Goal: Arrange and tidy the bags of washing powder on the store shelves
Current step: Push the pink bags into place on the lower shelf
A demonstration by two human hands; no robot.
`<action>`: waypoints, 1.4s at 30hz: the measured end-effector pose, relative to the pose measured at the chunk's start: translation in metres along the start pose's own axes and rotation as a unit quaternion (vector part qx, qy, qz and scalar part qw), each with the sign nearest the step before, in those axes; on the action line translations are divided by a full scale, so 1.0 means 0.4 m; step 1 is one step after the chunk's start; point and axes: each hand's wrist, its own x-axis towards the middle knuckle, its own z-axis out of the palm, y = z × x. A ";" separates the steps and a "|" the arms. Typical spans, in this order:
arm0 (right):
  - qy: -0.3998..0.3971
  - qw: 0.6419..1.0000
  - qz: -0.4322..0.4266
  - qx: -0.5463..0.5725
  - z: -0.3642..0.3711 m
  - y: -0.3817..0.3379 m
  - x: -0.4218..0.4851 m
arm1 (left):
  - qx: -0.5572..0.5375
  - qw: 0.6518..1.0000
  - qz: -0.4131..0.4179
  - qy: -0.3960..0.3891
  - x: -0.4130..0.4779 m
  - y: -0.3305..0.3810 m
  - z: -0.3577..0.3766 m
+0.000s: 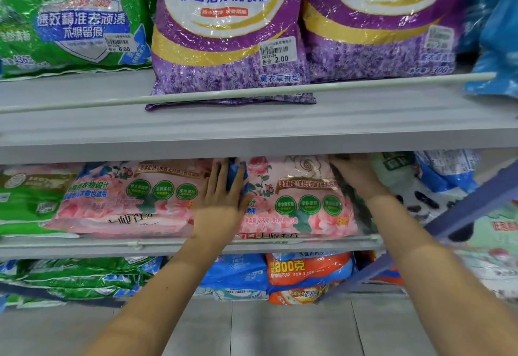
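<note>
We look at a store rack of washing powder, with both arms reaching to the middle shelf (84, 246), where two pink flowered bags lie side by side and leaning back. Our left grip (221, 198) is released: the fingers (217, 176) are straight and spread, and the palm rests flat where the left pink bag (129, 198) meets the right pink bag (302, 195), with the fingertips over a blue patch at that seam. Our right grip (356, 176) is at the upper right corner of the right pink bag, just under the upper shelf (252, 128). Its fingers run into shadow and blur, so we cannot tell whether it is clenched on the bag or only pressing. Left of the pink pair, a green and white bag (25, 201) lies on the same shelf. To the right of our right grip are a pale bag (398, 176) and a blue bag (448, 173). On the upper shelf a purple lavender bag (224, 33) stands upright with a price sticker (277, 51) reading 2.00, and its bottom edge pokes out under the thin white rail (84, 103). A second purple bag (386, 19) stands just beside it on the right and further back, and a green bag (70, 19) on the left. Below the middle shelf we see green bags (78, 274), a light blue bag (238, 268) and an orange bag (308, 268), with grey floor tiles (280, 327) under them.
</note>
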 end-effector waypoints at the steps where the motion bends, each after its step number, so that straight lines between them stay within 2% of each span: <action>1: 0.002 0.999 -0.025 -0.036 -0.001 0.012 -0.011 | -0.030 1.000 -0.007 -0.005 -0.006 0.004 0.005; 5: 0.014 0.993 -0.055 -0.108 0.001 0.061 -0.039 | -0.044 0.998 -0.023 -0.037 -0.020 0.031 0.011; 8: 0.032 0.982 -0.081 -0.170 0.006 0.057 -0.019 | -0.042 0.999 -0.019 -0.025 -0.022 0.035 0.008; 14: 0.010 0.979 -0.015 -0.202 0.011 0.064 0.004 | -0.031 0.999 -0.018 -0.023 -0.027 0.034 0.012; 17: -0.039 0.989 -0.015 -0.139 0.003 0.045 0.013 | -0.025 0.999 -0.025 -0.025 -0.029 0.039 0.014; 19: -0.085 0.993 0.014 -0.075 -0.009 0.036 0.018 | -0.022 0.999 -0.030 -0.030 -0.031 0.036 0.016; 24: -0.173 0.981 0.068 0.063 -0.012 0.048 0.023 | -0.008 0.999 -0.025 -0.029 -0.030 0.030 0.023; 26: -0.125 0.985 0.047 0.110 -0.012 0.065 0.015 | -0.011 0.999 -0.023 -0.035 -0.030 0.024 0.027; 28: -0.050 0.993 0.005 0.108 -0.023 0.090 0.008 | -0.017 0.999 -0.018 -0.039 -0.032 0.021 0.027; 32: 0.014 0.999 -0.024 0.047 -0.020 0.107 -0.008 | -0.024 0.999 -0.010 -0.039 -0.035 0.025 0.024; 36: 0.109 0.988 -0.010 -0.104 -0.017 0.065 -0.053 | -0.055 0.997 -0.021 -0.055 -0.030 0.022 0.016; 37: 0.121 0.982 -0.039 -0.138 -0.015 0.049 -0.081 | -0.071 0.996 -0.030 -0.050 -0.024 0.022 0.010; 38: 0.132 0.969 -0.105 -0.179 -0.004 0.035 -0.112 | -0.087 0.995 -0.041 -0.037 -0.014 0.023 0.003; 40: 0.140 0.923 -0.242 -0.264 0.046 0.017 -0.168 | -0.105 0.993 -0.059 -0.006 0.010 0.023 -0.006; 42: 0.119 0.894 -0.275 -0.333 0.088 0.023 -0.191 | -0.092 0.994 -0.061 -0.011 0.029 0.024 -0.006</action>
